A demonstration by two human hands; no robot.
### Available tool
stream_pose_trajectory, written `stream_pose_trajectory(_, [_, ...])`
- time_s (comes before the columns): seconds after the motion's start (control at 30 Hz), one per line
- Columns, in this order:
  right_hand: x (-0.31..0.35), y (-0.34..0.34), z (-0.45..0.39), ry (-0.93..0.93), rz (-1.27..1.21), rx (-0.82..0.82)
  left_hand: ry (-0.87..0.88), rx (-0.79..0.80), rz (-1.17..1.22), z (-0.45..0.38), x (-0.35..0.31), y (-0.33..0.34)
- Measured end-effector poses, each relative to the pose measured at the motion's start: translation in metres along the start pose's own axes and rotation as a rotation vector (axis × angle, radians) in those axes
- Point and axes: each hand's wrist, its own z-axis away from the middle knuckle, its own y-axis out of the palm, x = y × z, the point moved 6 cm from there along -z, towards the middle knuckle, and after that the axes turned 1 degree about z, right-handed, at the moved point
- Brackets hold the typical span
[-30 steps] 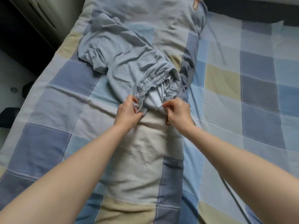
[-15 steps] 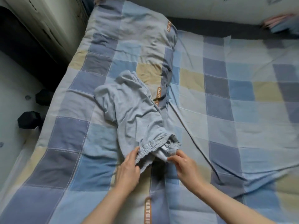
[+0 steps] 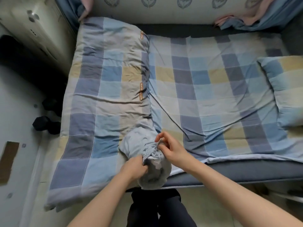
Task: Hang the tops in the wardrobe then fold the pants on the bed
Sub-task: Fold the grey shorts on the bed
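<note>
A pair of light blue-grey pants (image 3: 139,143) lies bunched at the near edge of the bed (image 3: 229,176), on the folded checked quilt (image 3: 101,89). The elastic waistband faces me and hangs partly over the edge. My left hand (image 3: 133,167) grips the waistband on its left side, fingers curled into the fabric. My right hand (image 3: 170,149) pinches the waistband's right side between thumb and fingers. The pant legs are crumpled under the bundle and mostly hidden.
A checked sheet (image 3: 205,95) covers the mattress, with a matching pillow (image 3: 285,89) at right. Pink and blue bedding (image 3: 255,17) is heaped at the far wall. Black dumbbells (image 3: 45,124) lie on the floor at left beside a pale cabinet (image 3: 37,30).
Both hands have pulled the pants toward me, from mid-quilt to the bed's near edge. The view has risen and widened, now showing the whole bed and my legs.
</note>
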Motion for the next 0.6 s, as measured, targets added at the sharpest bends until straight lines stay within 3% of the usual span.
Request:
stream_pose_trajectory(0.13, [0.08,-0.015,0.034,-0.112,-0.019,0.134,0.21,-0.043,0.125,0.042,-0.057,-0.065])
stream_pose_trajectory(0.23, [0.128,-0.034,0.055,-0.182,-0.003,0.197,0.474,-0.019,0.291,0.074,-0.113,-0.119])
stream_pose_trajectory(0.37, [0.187,-0.063,0.082,-0.324,0.085,0.209,0.738,0.05,0.239,0.122,-0.189,-0.164])
stream_pose_trajectory(0.53, [0.219,-0.104,0.114,-0.399,0.228,0.1,0.701,-0.158,-0.103,0.134,-0.211,-0.202])
stream_pose_trajectory(0.6, [0.208,-0.125,0.13,-0.381,0.436,0.061,0.72,-0.274,-0.128,0.142,-0.214,-0.227])
